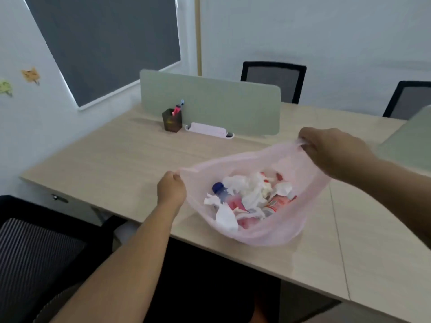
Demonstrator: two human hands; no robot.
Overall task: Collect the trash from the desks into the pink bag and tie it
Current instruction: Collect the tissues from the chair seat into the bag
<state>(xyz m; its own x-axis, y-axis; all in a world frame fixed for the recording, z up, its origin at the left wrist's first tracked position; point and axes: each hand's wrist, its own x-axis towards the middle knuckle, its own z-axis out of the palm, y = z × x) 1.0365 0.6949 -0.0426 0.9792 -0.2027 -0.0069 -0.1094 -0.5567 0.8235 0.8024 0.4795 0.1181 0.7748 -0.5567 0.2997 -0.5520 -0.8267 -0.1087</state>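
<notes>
I have the bag [256, 234] resting on the desk [116, 155] in front of me, its mouth pulled wide between my two hands. My left hand [171, 191] pinches the near-left edge of the rim, fingers curled on the plastic; my right hand [331, 150] grips the far-right edge, raised a little above the desk. Inside I can see the trash [251, 201]: crumpled white tissues, a bottle with a blue cap [217, 187], and some red-labelled wrappers or containers, all settled at the bottom. The part of the desk I can see holds only a pen cup [172, 120] and a white tray [208, 130] by the divider [210, 99], with no loose litter, so I judge the collecting is done or nearly so here; other desks lie out of my view. The bag is not yet tied. That is what remains: gather the rim together and knot it.
</notes>
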